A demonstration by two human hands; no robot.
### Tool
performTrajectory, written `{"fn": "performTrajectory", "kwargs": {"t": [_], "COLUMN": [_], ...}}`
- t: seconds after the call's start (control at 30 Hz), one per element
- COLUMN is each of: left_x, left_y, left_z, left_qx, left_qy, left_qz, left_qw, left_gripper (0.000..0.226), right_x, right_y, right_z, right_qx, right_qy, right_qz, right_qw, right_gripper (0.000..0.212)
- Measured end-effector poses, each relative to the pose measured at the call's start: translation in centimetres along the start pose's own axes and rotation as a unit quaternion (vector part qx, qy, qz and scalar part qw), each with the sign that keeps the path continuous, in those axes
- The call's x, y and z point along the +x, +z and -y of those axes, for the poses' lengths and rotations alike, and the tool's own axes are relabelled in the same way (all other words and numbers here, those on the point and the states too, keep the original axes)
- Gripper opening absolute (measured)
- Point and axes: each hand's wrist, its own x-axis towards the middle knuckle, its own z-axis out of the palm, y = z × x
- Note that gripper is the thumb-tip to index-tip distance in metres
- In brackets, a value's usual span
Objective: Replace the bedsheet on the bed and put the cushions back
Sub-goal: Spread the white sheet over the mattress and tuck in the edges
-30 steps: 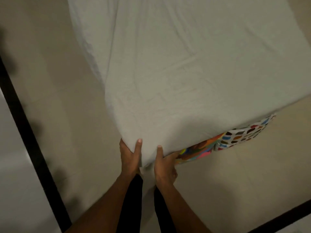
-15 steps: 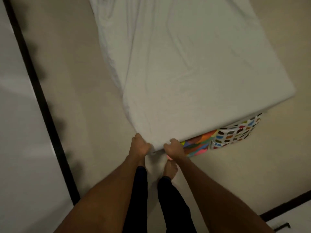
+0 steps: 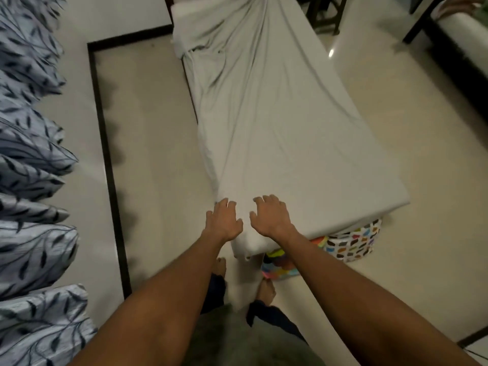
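Observation:
A narrow mattress lies on the floor under a pale grey bedsheet [image 3: 277, 122], smooth near me and bunched in folds at the far end, where bare white mattress [image 3: 182, 25] shows. My left hand [image 3: 223, 220] and my right hand [image 3: 269, 216] hover palm down over the near corner with fingers spread, holding nothing. A colourful patterned cloth [image 3: 351, 244] sticks out from under the near end. Several blue-grey leaf-print cushions [image 3: 31, 159] line the left edge of the view.
Cream floor tiles with a dark inlay strip [image 3: 105, 154] run to the left of the mattress. Dark furniture legs [image 3: 324, 14] stand at the far end. A white seat on a dark frame [image 3: 459, 35] stands at the upper right. My bare feet [image 3: 265, 289] stand at the near corner.
Both hands have let go of the sheet's near corner and risen above it with fingers spread. The view has lifted, so the whole mattress and the cushions now show.

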Motion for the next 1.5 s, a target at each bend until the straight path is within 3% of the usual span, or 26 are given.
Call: {"fn": "performTrajectory", "kwargs": {"t": [0.3, 0.7, 1.1, 1.5], "left_x": [3.9, 16.5, 30.7, 51.2], "left_y": [-10.5, -29.8, -39.7, -56.1], "left_z": [5.8, 21.5, 25.0, 28.9], "left_qx": [0.015, 0.035, 0.060, 0.054], "left_qy": [0.027, 0.060, 0.091, 0.055], "left_qz": [-0.037, -0.059, -0.051, -0.069], "left_qw": [0.999, 0.996, 0.993, 0.995], "left_gripper": [0.063, 0.059, 0.064, 0.060], "right_x": [6.1, 23.3, 39.2, 63.9], "right_y": [-5.1, -13.9, -20.3, -32.4], "right_z": [8.2, 25.8, 30.5, 33.3], "right_qx": [-0.033, 0.013, -0.001, 0.001], "right_qy": [0.004, 0.032, 0.049, 0.035], "right_qz": [-0.030, -0.082, -0.082, -0.054], "right_qw": [0.999, 0.996, 0.995, 0.998], "right_gripper": [0.057, 0.060, 0.060, 0.056]}}
